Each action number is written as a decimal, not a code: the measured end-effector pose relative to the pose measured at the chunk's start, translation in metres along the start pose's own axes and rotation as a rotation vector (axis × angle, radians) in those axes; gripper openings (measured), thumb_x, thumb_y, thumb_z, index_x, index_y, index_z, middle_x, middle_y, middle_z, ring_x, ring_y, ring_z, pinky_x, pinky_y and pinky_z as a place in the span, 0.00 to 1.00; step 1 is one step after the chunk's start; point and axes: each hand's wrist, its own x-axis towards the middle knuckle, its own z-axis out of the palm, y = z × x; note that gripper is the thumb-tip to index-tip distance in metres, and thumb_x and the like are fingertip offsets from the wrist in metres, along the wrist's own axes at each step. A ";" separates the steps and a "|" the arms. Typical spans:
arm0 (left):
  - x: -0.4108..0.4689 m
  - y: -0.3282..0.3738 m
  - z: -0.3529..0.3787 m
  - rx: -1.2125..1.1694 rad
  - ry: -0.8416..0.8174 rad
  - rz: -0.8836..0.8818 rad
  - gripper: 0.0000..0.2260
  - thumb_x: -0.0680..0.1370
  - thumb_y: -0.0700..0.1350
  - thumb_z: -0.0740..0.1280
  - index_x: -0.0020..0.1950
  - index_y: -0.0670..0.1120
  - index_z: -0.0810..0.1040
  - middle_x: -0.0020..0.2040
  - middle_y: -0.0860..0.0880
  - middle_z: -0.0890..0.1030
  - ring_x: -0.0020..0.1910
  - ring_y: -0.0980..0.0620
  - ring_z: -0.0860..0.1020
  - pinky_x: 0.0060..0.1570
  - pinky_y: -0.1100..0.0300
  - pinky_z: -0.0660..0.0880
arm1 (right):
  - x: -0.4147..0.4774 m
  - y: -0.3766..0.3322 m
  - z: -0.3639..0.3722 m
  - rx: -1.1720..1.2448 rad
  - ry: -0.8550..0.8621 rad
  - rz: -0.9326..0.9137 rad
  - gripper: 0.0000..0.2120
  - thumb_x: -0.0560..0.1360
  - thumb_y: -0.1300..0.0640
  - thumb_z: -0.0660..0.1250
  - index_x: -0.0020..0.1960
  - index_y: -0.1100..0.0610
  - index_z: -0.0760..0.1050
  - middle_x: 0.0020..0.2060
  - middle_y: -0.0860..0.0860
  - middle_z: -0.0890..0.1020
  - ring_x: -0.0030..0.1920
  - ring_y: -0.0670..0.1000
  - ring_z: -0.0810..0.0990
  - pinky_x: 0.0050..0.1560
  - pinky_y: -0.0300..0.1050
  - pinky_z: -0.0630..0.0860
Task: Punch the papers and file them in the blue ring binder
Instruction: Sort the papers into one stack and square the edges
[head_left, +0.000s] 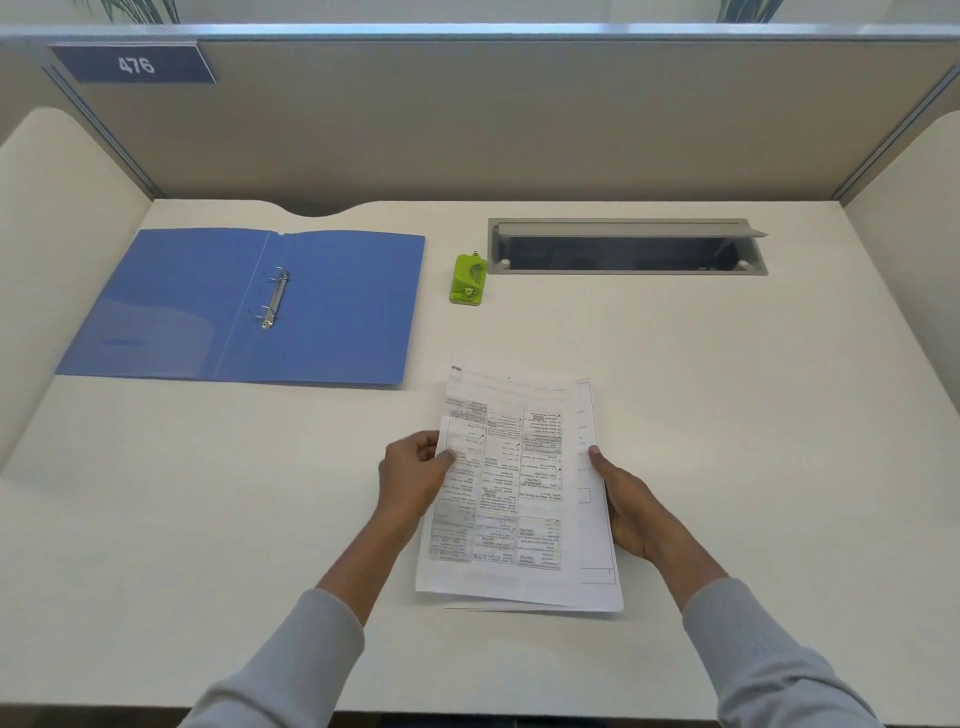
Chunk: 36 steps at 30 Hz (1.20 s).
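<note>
My left hand (413, 467) and right hand (631, 512) pinch the printed white paper sheets (519, 493) at opposite edges. The sheets sit skewed, so holes from the small green plastic punch (469, 279) may misalign.

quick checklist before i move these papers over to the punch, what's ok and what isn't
1. Papers held on both sides: the left hand pinches the left edge and the right hand holds the right edge. Ok.
2. Sheets squared up: lower sheets stick out at the right and bottom. Not ok.
3. Punch free to use: it stands alone on the desk. Ok.
4. Binder open and lying flat. Ok.
5. Rings open to take sheets. Cannot tell.
</note>
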 end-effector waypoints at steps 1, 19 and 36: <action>0.002 0.010 -0.003 0.043 0.005 0.036 0.08 0.76 0.40 0.72 0.49 0.53 0.85 0.46 0.53 0.88 0.46 0.51 0.87 0.54 0.47 0.83 | 0.000 0.000 0.000 0.005 0.010 0.000 0.22 0.84 0.44 0.60 0.67 0.58 0.78 0.59 0.57 0.86 0.59 0.58 0.86 0.62 0.58 0.80; 0.007 0.182 0.030 1.220 -0.087 1.160 0.14 0.72 0.48 0.57 0.36 0.49 0.81 0.29 0.53 0.80 0.37 0.50 0.78 0.74 0.44 0.60 | -0.002 -0.005 0.001 -0.070 0.039 -0.014 0.24 0.85 0.41 0.57 0.66 0.58 0.79 0.58 0.58 0.86 0.59 0.59 0.86 0.58 0.55 0.82; -0.007 0.129 0.102 1.517 -0.648 1.349 0.16 0.80 0.48 0.56 0.39 0.50 0.81 0.36 0.52 0.81 0.54 0.49 0.72 0.73 0.42 0.55 | 0.003 -0.003 -0.005 -0.089 -0.005 -0.062 0.23 0.86 0.44 0.57 0.64 0.61 0.79 0.49 0.60 0.88 0.48 0.57 0.88 0.44 0.48 0.84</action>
